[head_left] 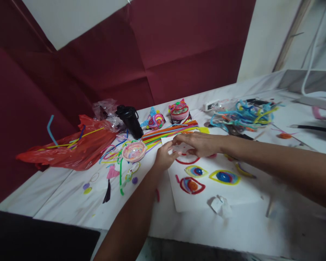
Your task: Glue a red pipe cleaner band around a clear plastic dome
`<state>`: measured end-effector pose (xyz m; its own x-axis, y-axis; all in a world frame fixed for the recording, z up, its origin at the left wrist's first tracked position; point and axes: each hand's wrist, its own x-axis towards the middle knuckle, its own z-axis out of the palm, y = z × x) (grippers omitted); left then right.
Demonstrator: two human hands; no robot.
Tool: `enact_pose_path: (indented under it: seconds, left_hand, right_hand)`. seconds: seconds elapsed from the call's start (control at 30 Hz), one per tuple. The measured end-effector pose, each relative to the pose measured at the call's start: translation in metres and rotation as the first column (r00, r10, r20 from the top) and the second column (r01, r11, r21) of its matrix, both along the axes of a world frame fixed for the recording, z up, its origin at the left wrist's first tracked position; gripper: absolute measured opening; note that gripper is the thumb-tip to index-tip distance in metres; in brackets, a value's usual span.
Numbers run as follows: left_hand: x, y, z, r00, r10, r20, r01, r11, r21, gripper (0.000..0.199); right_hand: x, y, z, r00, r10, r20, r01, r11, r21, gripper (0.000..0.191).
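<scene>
left hand and right hand, grip unclear, are curling near the paper's far edge over a soft-looking red loop, best rim-pinched.

A big dark red sheet hangs on the wall behind the white table. On the left side of the table is a red plastic bag, all crinkly. A black bottle leans next to a clear plastic bag. A black tassel lies closer to the front. At the back there is a little white gadget with a dark screen. A bent white tube stands far over on the right.
</scene>
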<state>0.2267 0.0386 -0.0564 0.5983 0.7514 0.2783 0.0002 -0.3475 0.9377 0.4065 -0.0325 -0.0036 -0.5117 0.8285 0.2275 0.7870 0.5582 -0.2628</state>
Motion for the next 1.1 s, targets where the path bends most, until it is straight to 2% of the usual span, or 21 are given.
enact_pose_path:
  seconds: [0.13,0.4,0.53,0.77,1.1]
  left_hand:
    - [0.0,0.002,-0.003,1.0,-0.01,-0.013,0.011,0.998,0.059,0.037]
    - [0.001,0.003,-0.006,0.999,-0.025,0.035,0.024,0.999,0.041,0.039]
    - [0.001,0.009,-0.012,0.999,-0.036,-0.009,0.036,0.994,0.108,0.041]
    - [0.0,0.011,-0.015,0.998,-0.038,-0.059,0.049,0.981,0.19,0.042]
    - [-0.001,0.008,-0.011,0.997,-0.046,-0.069,0.055,0.99,0.132,0.043]
  right_hand:
    - [-0.002,-0.003,0.002,0.996,-0.033,-0.079,0.03,0.999,-0.04,0.047]
    - [-0.005,-0.003,-0.003,0.982,-0.107,-0.159,0.096,0.993,-0.071,0.049]
    - [-0.003,-0.002,-0.003,0.967,-0.123,-0.222,0.1,0.988,-0.114,0.048]
    - [-0.004,-0.001,-0.009,0.948,-0.154,-0.279,0.13,0.986,-0.104,0.046]
    - [0.003,0.001,-0.01,0.895,-0.171,-0.411,0.118,0.982,-0.15,0.036]
